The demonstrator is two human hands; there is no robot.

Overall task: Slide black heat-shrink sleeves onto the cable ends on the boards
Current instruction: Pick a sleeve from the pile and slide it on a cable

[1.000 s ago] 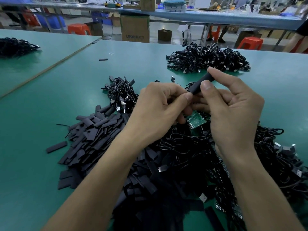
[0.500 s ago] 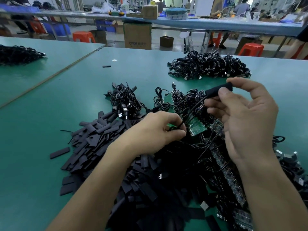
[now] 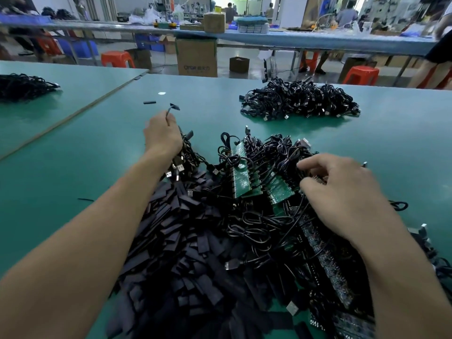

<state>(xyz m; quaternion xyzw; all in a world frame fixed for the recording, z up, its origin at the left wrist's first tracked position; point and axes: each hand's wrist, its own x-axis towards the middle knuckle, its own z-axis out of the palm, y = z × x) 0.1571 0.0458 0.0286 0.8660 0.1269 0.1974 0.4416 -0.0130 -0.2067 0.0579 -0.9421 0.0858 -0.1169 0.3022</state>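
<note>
Workshop hall in the background, with a long blue-topped bench (image 3: pixel 269 36), red plastic stools (image 3: pixel 118 59) and a brown cardboard box (image 3: pixel 197 57) on the floor, printed "OTOR" plus characters too blurred to read. Nearer, a smooth green tabletop (image 3: pixel 73 167) carrying a far heap of coiled black cables (image 3: pixel 299 100). In front, a wide heap of flat black heat-shrink sleeves (image 3: pixel 176 241), long axes jumbled but mostly slanting from near left to far right. One single black sleeve (image 3: pixel 149 102) apart on the green, beyond the left hand, long axis left to right. Just right of the big heap, narrow green circuit boards (image 3: pixel 241 174) tangled in black wires, long axes running away from the camera. Left hand (image 3: pixel 162 134) out past the heap, fingers closed round a thin black cable (image 3: pixel 168 111), with the end poking out of the fist, pointing up and away. Right hand (image 3: pixel 342 192) on the tangle over the boards, fingers curled, forefinger and thumb tips in among the wires; pinching anything or not, impossible to tell.
</note>
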